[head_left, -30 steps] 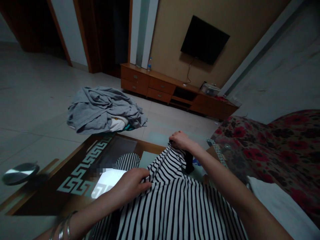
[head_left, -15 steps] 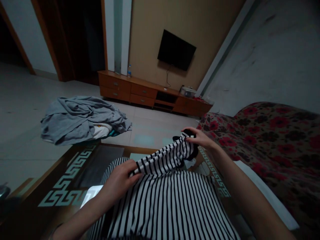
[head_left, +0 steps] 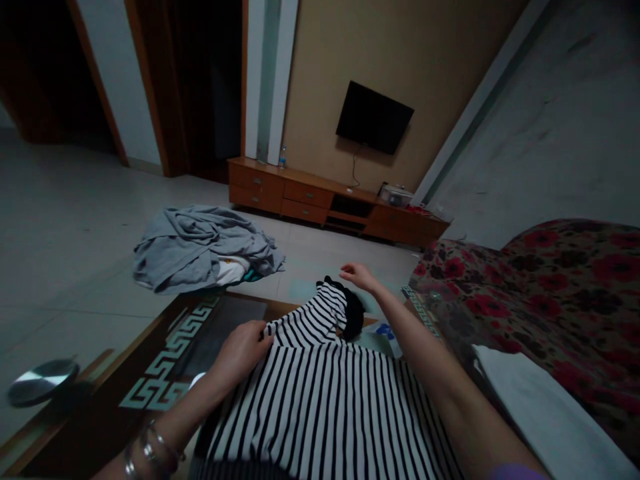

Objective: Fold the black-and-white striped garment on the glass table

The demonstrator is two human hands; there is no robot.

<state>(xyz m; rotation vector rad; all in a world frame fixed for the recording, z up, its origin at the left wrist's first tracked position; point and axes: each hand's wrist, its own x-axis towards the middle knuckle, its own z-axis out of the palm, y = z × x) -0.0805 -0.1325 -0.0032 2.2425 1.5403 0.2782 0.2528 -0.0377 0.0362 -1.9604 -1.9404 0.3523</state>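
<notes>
Fingers of my left hand (head_left: 243, 350) pinch the shirt (head_left: 330, 400), spread over the table (head_left: 95, 427), apparently to steady its sleeve (head_left: 300, 321); viewed remotely, my right hand (head_left: 361, 275), loosely curled, hangs unladen near the table's far edge.

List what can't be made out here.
All in the head view:
Striped cloth: near end, cut off by the bottom edge.
Left hand: some fingertips, hidden by hand or cloth.
Table: part covered by the striped cloth.
Bottle: label, too small to read.
</notes>
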